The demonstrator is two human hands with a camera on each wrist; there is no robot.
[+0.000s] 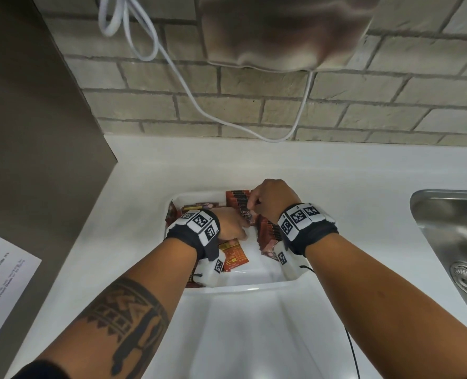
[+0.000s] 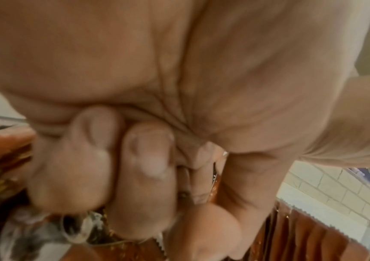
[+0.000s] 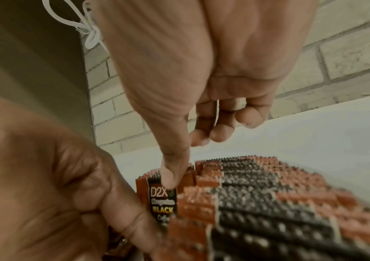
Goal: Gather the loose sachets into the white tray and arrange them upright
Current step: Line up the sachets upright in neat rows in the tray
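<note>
Over the white tray [image 1: 221, 289] on the white table [image 1: 336, 170], your right hand [image 1: 272, 199] pinches a black D2X coffee sachet [image 3: 163, 200], thumb on its printed face, at the left edge of the upright row of sachets [image 3: 269, 203] standing along the tray's right side. Your left hand [image 1: 228, 224] sits just beside it; its grip is curled tight, with a sliver of foil showing between thumb and fingers, though what it holds is hard to make out. Loose sachets [image 1: 233, 255] lie flat on the tray floor beneath that wrist. To seat this one well, you likely want it square to its neighbours, serrated top level with theirs, while the left hand braces the row so nothing fans over. Press lightly: the packets look thin and liable to buckle or tip.
</note>
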